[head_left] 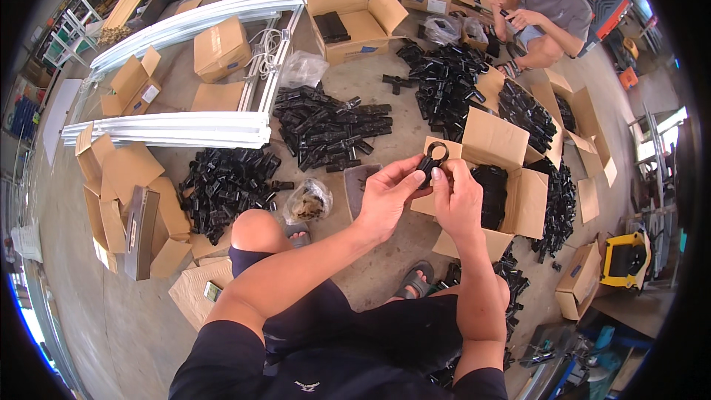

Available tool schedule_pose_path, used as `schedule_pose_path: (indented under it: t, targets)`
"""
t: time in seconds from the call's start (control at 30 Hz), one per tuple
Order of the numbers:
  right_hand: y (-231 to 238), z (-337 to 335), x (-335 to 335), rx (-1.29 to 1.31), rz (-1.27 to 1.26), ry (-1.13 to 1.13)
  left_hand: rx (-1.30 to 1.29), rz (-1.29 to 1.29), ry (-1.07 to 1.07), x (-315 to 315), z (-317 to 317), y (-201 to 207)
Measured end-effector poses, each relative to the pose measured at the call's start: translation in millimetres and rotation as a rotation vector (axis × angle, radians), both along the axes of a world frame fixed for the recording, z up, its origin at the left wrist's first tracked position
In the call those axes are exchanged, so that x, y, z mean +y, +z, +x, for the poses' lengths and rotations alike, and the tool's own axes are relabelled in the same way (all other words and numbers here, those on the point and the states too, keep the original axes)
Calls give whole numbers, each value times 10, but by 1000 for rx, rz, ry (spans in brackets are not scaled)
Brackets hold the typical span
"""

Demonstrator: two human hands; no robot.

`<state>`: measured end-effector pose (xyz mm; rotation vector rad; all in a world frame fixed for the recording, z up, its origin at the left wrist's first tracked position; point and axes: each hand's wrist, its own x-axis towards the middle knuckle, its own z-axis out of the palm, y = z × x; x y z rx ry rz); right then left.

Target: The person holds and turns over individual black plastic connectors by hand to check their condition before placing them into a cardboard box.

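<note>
Fitting of black plastic with a round ring at one end (429,163) is held up before the person, between the bare left hand (389,198) and the bare right hand (461,200), near an open brown cardboard box (529,204). The fingers of the left hand are narrow, pinching the body of the fitting; the right hand has its thumb against the same piece, but its other fingers are partly hidden, so I cannot tell how each one is placed. About the progress, I judge that this single piece is in the middle of handling, because both hands are on it and it is not laid down. Whether its parts are fully joined, I cannot tell. Around it lie a loose heap of black plastic pieces (229,185) at left, a heap of elongated black pieces (326,130) ahead, and a large dark heap (448,78) farther away. Dark pieces are also inside the box, and a more orderly layer of black pieces (527,115) rests beyond it. I suppose that much is left, but which heap is finished and which is waiting, the view does not show. A co-worker in a grey shirt (559,9) sits low at far right, holding a small dark object (504,12)
</note>
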<state>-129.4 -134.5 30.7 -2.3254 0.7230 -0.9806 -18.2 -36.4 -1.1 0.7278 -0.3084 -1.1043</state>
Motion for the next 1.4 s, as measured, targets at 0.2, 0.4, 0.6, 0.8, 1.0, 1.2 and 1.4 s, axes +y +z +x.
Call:
schedule_pose_path:
  t: [0.2,0.4,0.6,0.8,1.0,1.2,1.4]
  targets:
    - [-159,-77,-112,-2,-93,12,11,49,4,1,-18,-19]
    - [-210,-15,-56,-3,-48,-17,19,42,2,-1,-29,-42]
    - [-96,-33,-31,43,-7,5,21,31,10,-12,-25,-49]
    - [-238,-80,-110,172,-90,-7,5,57,22,-7,-51,-93]
    - [-236,-68,-87,36,75,57,5,27,6,-12,-28,-68]
    - [-102,-39,-85,35,-91,48,0,20,3,3,-40,-67]
    - [-322,-91,-45,68,57,-45,-37,-11,5,2,-55,-42]
